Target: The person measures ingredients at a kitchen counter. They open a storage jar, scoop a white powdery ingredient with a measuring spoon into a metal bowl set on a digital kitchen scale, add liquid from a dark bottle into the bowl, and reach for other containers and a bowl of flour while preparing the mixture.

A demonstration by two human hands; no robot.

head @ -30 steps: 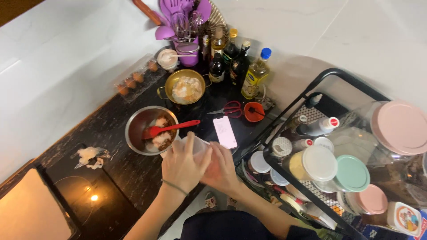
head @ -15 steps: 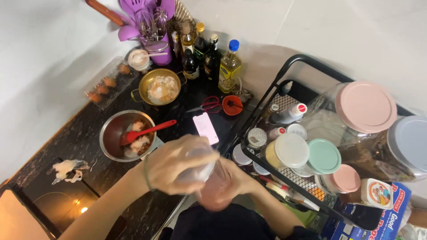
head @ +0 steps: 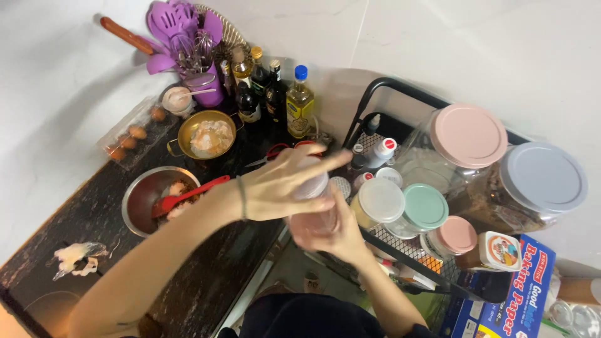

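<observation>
The fingers (head: 325, 164) of the left hand (head: 278, 188) are spread loosely, not clenched, and lie over the white lid (head: 311, 185) of a small clear jar (head: 314, 213) near the middle of the frame; the index finger sticks out straight toward the right. The right hand (head: 328, 235) wraps the jar from below, its fingers curled tight around the pinkish body, so the jar is held up in the air between both hands, just off the edge of the dark surface (head: 94, 216).

The left forearm runs in from the lower left of the frame, wrist bent and palm down, with a thin band (head: 242, 197) around the wrist. The right forearm comes up from the bottom centre.

Left of the hands sits a steel bowl (head: 139, 199) with a red spatula (head: 188, 194) resting in it. Above that is a brass pan (head: 188, 128) holding pale food. At the right, a black wire rack (head: 382, 91) holds lidded containers, close beside the jar.
</observation>
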